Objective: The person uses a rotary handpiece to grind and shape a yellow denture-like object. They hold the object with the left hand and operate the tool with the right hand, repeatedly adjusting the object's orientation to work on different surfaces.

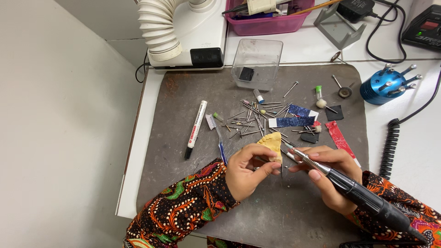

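My left hand (248, 172) grips a small yellowish wedge-shaped cast (272, 143) just above the grey work mat (183, 138). In my right hand (330, 177) lies a long black and silver rotary handpiece (363, 195), held like a pen. Its thin tip points left and meets the lower edge of the yellowish piece. Both sleeves carry an orange and green floral print. The two hands sit close together near the mat's front middle.
Several loose metal burs (255, 119), blue and red abrasive strips (296, 121), a white marker (196, 129) and a small brush (216, 133) lie on the mat. Behind stand a clear plastic cup (257, 62), a ribbed suction hose (158, 30), a pink tray (271, 23) and a blue bur holder (383, 87).
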